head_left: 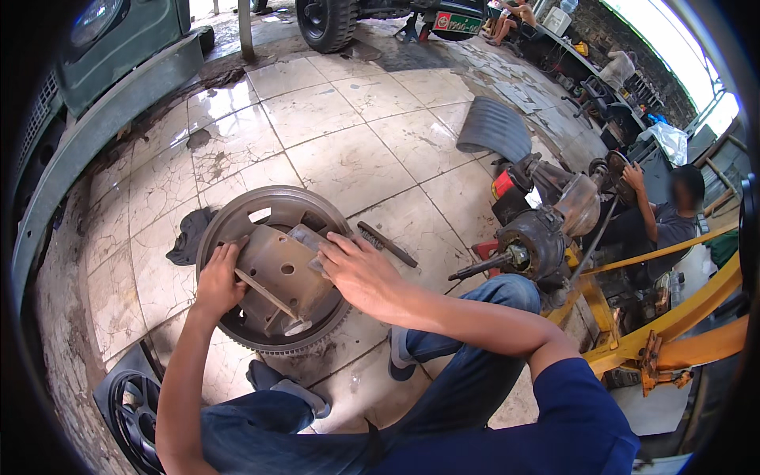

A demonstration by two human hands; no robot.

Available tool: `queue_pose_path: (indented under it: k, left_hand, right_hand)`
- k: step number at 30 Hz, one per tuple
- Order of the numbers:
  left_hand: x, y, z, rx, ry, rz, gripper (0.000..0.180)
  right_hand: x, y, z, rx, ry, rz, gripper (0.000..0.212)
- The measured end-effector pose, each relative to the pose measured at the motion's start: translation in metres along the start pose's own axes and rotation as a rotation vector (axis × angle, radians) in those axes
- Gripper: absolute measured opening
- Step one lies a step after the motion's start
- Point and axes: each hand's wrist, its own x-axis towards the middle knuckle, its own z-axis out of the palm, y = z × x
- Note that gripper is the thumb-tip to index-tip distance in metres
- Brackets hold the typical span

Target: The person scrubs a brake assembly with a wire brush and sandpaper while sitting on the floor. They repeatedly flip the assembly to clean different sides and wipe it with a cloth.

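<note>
Plate [265,257] lies on wheel [273,195], on tiled floor [348,107]. Left hand [221,277] at plate's 9 o'clock, fingers and thumb gripping its edge. Right hand [360,267] at 3 o'clock, fingers laid over plate; underside hidden, can't tell if gripping. Off wheel: black cloth [190,237] at 10 o'clock, brush [388,244] between 2 and 3, axle [537,237] farther at 3.

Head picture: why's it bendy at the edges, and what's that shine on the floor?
In the head view, fisheye distortion bends edges near the dark rim, light glares off the tiled floor at upper left, and the metal plate looks fairly sharp.
</note>
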Motion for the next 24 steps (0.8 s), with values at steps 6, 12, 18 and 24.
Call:
queue_pose_path:
  k: [6, 12, 18, 24]
  left_hand:
    - [0.005, 0.000, 0.000, -0.029, -0.028, -0.012, 0.077]
    - [0.007, 0.001, -0.002, -0.035, -0.005, 0.001, 0.080]
    - [0.007, -0.002, 0.000, -0.012, 0.014, 0.000, 0.077]
    - [0.007, 0.002, -0.004, -0.044, 0.010, -0.001, 0.074]
  right_hand:
    - [-0.005, -0.004, -0.021, 0.088, -0.123, 0.043, 0.034]
    - [-0.001, -0.003, -0.014, 0.092, -0.095, 0.048, 0.034]
    - [0.002, 0.002, -0.006, 0.071, 0.045, -0.022, 0.032]
    - [-0.005, -0.004, -0.019, 0.050, -0.121, -0.004, 0.036]
